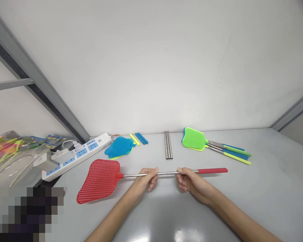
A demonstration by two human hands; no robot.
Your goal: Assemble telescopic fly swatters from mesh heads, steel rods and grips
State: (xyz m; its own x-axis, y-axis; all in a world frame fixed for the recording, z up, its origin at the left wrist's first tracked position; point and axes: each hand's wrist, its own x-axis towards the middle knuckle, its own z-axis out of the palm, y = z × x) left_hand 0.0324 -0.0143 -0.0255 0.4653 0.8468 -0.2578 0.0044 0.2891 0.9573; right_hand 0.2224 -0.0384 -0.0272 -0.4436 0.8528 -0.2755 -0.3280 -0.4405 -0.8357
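Note:
A red fly swatter (pixel 101 179) with a metal rod and a red grip lies crosswise between my hands, its perforated head to the left. My left hand (pixel 146 179) is closed round the rod on the side nearer the head. Closer to the red grip, my right hand (pixel 188 181) pinches the same rod between thumb and fingers. A bare stretch of rod shows between the two hands. Beyond them, several metal tubes (pixel 168 145) lie side by side on the grey table (pixel 272 188).
Stacked fly swatters (pixel 195 139), green and blue, lie at the back right. Loose blue swatter heads (pixel 120 147) and short grips (pixel 141 138) are at the back left. A power strip (pixel 82 153) with plugged-in chargers runs along the left edge, beside bagged colourful items (pixel 12 148).

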